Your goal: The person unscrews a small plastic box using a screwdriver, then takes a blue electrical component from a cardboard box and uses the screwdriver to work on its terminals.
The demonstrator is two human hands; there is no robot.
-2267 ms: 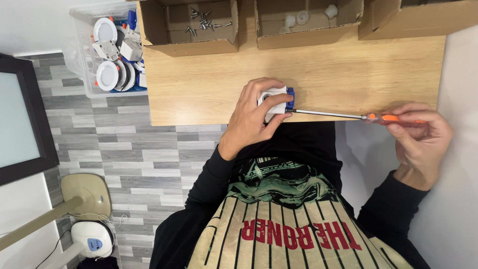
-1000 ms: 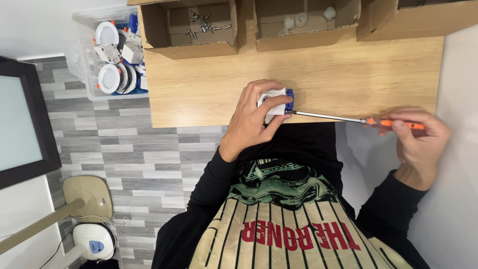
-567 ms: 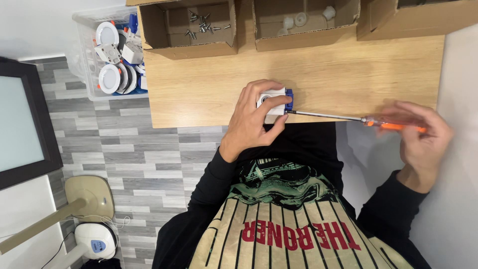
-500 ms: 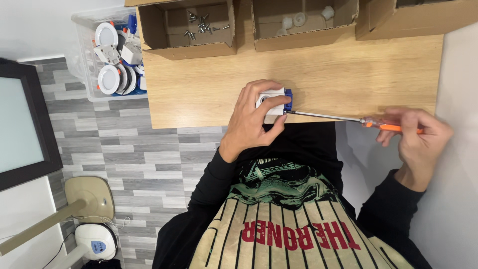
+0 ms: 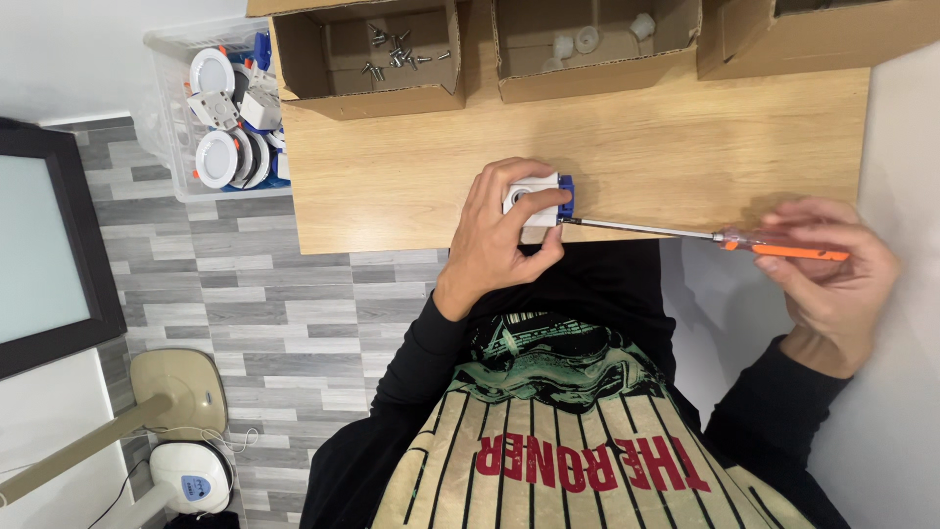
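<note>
A small white-and-blue box (image 5: 537, 199) sits at the worktop's near edge — an orange-handled screwdriver (image 5: 705, 235) lies level, tip against its blue side.

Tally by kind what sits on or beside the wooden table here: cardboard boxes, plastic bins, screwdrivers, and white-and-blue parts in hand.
Cardboard boxes: 3
Clear plastic bin: 1
Screwdriver, orange handle, in the right hand: 1
White-and-blue part, held by the left hand at the table edge: 1
Total: 6

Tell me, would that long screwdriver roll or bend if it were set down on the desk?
The screwdriver probably stays stiff: its thin metal shaft looks straight. Its orange handle looks rounded, so it may roll on the smooth wooden desk. It seems light, pinched in the right hand.
</note>
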